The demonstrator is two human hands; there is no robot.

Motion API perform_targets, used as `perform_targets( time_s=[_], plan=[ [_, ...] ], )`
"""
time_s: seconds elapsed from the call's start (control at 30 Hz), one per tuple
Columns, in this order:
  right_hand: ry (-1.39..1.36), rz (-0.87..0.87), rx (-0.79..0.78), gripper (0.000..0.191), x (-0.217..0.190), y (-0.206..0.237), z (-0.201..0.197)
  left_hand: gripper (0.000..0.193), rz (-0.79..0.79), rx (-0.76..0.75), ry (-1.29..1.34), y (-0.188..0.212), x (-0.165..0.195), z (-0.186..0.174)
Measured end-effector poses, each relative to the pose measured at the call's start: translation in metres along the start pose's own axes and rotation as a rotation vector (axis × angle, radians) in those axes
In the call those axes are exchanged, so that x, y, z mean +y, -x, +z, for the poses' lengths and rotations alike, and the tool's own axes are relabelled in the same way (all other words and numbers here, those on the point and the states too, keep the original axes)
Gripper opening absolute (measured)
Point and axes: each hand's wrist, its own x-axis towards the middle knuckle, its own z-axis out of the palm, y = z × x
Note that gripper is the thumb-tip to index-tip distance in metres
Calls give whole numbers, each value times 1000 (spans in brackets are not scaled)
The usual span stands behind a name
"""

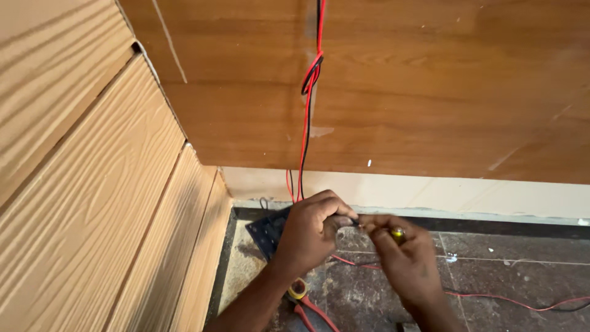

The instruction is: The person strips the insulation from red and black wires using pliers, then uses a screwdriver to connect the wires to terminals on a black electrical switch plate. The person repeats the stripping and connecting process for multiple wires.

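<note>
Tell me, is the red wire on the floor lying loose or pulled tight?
Loose. The red wire lies on the floor in slack curves to the right of the right hand.

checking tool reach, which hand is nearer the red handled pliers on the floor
Left. The left hand is just above the red-handled pliers, whose handles lie beside that forearm. The right hand sits further off to the right of them.

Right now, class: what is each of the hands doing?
Left hand: closed around a dark switch plate, pinching a wire end.
Right hand: closed on a yellow-handled tool, its tip at the left hand's fingertips.
</note>
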Motion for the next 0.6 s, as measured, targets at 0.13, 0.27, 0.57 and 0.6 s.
perform_targets(
  time_s=[0.13,0.27,0.57,0.6],
  plan=[
    [573,-734,237,28,-17,10,10,25,42,-6,-91,-2,-4,-3],
    [792,-960,320,21,-24,14,16,12,-22,26,-39,3,-3,-1],
    [819,-1022,341,24,-9,6,15,3,-69,48,34,1,-2,-7],
    [824,-1028,319,26,-7,5,14,3,-63,49,31,0,-3,-8]
  ],
)
